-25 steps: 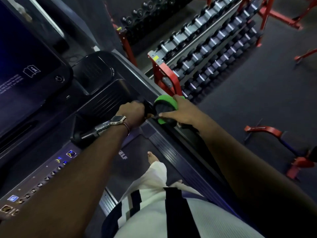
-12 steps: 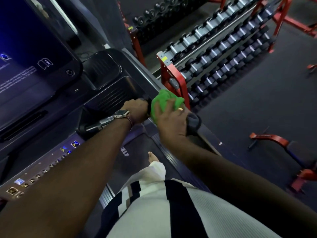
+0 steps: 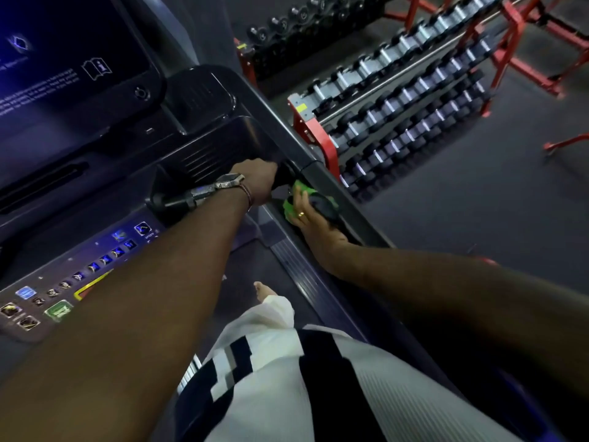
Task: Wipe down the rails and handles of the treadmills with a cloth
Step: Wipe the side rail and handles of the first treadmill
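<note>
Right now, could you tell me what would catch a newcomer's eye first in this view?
The green cloth stands out at centre, wrapped around the dark handle by the right hand, beside the left hand gripping the bar. Upper right, a red rack of dumbbells fills the gym floor.

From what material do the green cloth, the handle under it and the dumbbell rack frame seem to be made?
Green cloth: soft fabric, perhaps microfibre; it folds and wraps around the grip under the right hand.
Handle: likely matte black rubber or foam; rounded, without shine.
Dumbbell rack frame: looks like red painted metal; straight, rigid bars with an even colour.
</note>
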`<state>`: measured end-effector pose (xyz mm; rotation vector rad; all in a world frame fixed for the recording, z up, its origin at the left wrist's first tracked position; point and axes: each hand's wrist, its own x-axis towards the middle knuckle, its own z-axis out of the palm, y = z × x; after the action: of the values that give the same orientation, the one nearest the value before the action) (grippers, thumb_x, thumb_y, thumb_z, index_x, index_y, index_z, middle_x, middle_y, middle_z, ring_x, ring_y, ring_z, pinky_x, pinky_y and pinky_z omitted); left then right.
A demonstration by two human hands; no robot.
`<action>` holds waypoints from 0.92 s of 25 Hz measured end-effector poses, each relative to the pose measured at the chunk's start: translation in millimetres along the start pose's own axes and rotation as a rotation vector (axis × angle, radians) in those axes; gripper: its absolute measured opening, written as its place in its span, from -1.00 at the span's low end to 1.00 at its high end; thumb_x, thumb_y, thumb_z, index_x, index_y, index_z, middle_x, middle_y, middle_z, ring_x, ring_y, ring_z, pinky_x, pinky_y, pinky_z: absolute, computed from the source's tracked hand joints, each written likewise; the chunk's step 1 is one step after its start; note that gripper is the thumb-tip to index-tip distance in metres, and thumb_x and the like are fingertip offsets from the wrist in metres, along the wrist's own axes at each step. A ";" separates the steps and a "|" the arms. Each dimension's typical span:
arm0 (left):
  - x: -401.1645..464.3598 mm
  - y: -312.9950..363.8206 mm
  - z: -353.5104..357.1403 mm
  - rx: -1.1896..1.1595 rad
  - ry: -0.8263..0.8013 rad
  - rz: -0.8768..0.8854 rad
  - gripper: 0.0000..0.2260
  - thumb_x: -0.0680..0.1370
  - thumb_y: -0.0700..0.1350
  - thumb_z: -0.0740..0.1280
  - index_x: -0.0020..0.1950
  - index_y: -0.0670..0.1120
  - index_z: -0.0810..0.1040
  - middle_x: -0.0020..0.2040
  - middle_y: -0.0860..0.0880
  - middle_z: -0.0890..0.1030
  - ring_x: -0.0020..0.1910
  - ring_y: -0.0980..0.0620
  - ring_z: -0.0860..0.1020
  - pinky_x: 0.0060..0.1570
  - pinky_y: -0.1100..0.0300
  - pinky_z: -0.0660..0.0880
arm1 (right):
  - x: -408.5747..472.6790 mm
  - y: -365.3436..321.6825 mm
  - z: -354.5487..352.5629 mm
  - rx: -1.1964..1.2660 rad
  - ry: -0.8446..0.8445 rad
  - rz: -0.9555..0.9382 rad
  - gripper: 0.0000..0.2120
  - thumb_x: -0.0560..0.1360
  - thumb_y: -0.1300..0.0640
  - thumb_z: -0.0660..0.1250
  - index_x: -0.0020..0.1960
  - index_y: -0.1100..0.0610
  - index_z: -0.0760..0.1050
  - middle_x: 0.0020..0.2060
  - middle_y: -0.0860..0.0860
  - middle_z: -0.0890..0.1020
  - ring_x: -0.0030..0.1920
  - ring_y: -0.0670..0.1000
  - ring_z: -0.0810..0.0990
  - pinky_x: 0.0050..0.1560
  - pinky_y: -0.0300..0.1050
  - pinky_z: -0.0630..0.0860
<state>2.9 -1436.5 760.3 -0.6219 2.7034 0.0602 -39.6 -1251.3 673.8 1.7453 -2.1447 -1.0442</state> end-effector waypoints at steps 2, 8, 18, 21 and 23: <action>1.7 -2.1 4.6 -0.006 0.019 0.000 -0.67 0.44 -0.11 0.44 0.17 -0.07 0.49 0.14 -0.17 0.60 0.09 -0.23 0.59 -0.15 0.08 0.42 | 18.8 -14.9 11.4 -0.174 -0.192 -0.166 -0.19 0.47 0.28 0.39 0.60 0.21 0.05 0.53 0.35 0.08 0.45 0.55 0.06 0.36 0.58 0.05; -1.6 -2.1 3.5 -0.024 0.070 0.025 -0.72 0.48 -0.17 0.37 0.18 -0.08 0.49 0.14 -0.17 0.60 0.10 -0.23 0.59 -0.09 0.05 0.47 | -36.1 27.2 -22.9 -0.055 0.379 -0.097 -0.50 0.53 0.11 0.17 0.47 0.14 0.37 0.45 0.24 0.34 0.38 0.39 0.29 0.37 0.39 0.11; 5.5 5.9 -7.4 0.012 0.003 0.013 -0.65 0.44 -0.01 0.44 0.17 -0.10 0.56 0.13 -0.16 0.61 0.09 -0.21 0.60 -0.04 0.01 0.54 | 20.7 119.4 -27.5 2.131 -0.202 0.759 -0.73 0.57 -0.15 0.27 -0.19 0.00 0.45 -0.31 -0.03 0.55 -0.31 -0.10 0.43 -0.24 -0.25 0.37; 11.1 10.7 -6.6 0.033 0.011 0.016 -0.69 0.43 -0.02 0.43 0.13 -0.09 0.59 0.09 -0.15 0.62 0.04 -0.20 0.62 -0.09 0.03 0.54 | 22.3 116.8 -11.9 2.095 -0.358 0.684 -0.60 0.49 -0.33 0.28 -0.01 0.00 0.55 -0.21 -0.04 0.59 -0.21 -0.06 0.50 -0.18 -0.22 0.41; 13.1 10.6 -6.5 0.052 0.014 0.034 -0.70 0.43 -0.04 0.41 0.12 -0.09 0.59 0.08 -0.15 0.63 0.03 -0.20 0.63 -0.09 0.02 0.55 | 49.1 121.0 -28.1 2.071 -0.227 0.661 -0.68 0.53 -0.24 0.30 -0.02 0.02 0.53 -0.20 0.01 0.55 -0.24 -0.01 0.45 -0.23 -0.16 0.37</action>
<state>-14.9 -1433.2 761.2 -0.5632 2.7203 -0.0059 -133.5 -1300.0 755.4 0.5420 -3.5252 1.8489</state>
